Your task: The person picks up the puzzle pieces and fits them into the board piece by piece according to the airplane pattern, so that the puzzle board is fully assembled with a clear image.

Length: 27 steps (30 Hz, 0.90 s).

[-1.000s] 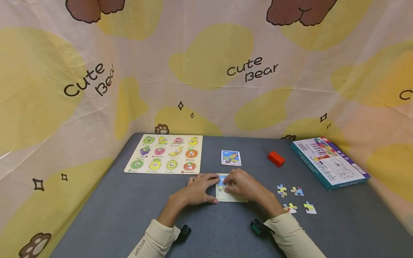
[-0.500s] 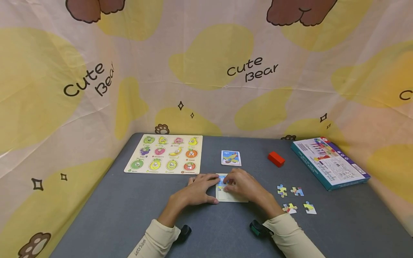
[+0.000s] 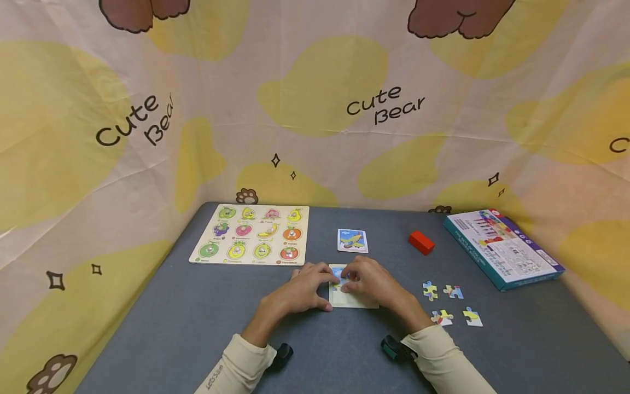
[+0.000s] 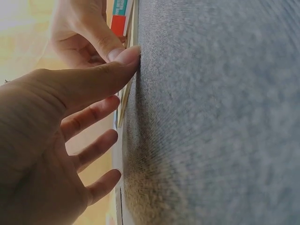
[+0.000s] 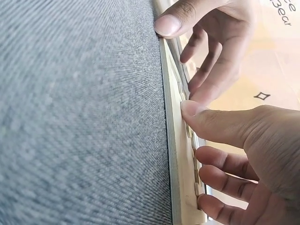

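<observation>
A small cream puzzle board (image 3: pixel 356 302) lies before me, with blue and yellow jigsaw pieces (image 3: pixel 337 271) on its left part. My left hand (image 3: pixel 302 287) is at the board's left side, thumb by the near corner and index finger over the pieces; the other fingers spread loosely in the left wrist view. With thumb and fingertips, my right hand (image 3: pixel 371 282) pinches a jigsaw piece on the board, mostly covered by the hand. In the right wrist view, its thumb meets the edge of a piece just above the board (image 5: pixel 180 199). Both hands' fingertips nearly meet.
Several loose jigsaw pieces (image 3: pixel 472 317) lie right of my right forearm. An airplane picture card (image 3: pixel 352 241) is beyond the board. A fruit board (image 3: pixel 256 257) stands back left; a red block (image 3: pixel 421 243) and a puzzle box (image 3: pixel 507 251) are at the right.
My left hand's fingers have bent and drawn in slightly, the index fingertip coming down onto the pieces. My right hand has barely moved; the board and loose pieces stay in place.
</observation>
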Available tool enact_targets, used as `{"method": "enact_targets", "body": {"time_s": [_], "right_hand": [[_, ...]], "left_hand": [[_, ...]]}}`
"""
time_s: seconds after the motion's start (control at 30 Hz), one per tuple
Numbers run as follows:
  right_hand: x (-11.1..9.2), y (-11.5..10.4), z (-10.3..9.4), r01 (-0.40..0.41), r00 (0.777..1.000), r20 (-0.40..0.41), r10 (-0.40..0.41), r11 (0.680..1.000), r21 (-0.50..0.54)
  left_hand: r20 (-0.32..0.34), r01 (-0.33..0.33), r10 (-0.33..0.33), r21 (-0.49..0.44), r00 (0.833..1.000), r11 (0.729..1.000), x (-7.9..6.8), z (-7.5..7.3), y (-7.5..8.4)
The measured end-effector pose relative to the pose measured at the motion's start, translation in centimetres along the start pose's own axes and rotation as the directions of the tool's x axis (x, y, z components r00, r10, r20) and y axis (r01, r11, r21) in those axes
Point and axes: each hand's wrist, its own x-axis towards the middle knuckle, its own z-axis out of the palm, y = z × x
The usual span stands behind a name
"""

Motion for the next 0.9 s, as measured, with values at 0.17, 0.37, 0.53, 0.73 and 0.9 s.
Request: {"method": "enact_targets", "body": {"time_s": [0.17,0.37,0.53,0.73,0.9], "right_hand": [[0.03,-0.02,0.0,-0.004,1.0,0.002,0.004,1.0,0.002],[0.03,0.02,0.08,-0.009,1.0,0.005,0.009,1.0,0.006],[-0.01,0.11,0.15,-0.007,1.0,0.002,0.007,1.0,0.01],[-0.09,0.24,0.07,0.03,1.0,0.006,-0.03,0.999,0.036],[-0.36,0.29,-0.75,0.044,0.999,-0.011,-0.043,0.996,0.082]], "left_hand": [[0.002,0.006,-0.006,0.021,1.0,1.0,-0.06,-0.09,0.17],[0.013,-0.002,0.001,0.039,1.0,0.999,-0.16,-0.09,0.41],[0.048,-0.019,0.017,0.036,0.999,0.999,-0.27,-0.12,0.56],[0.068,-0.019,0.014,0.066,0.998,0.998,-0.42,-0.16,0.66],[0.071,-0.008,0.003,0.074,0.997,0.997,-0.48,-0.18,0.74]]}}
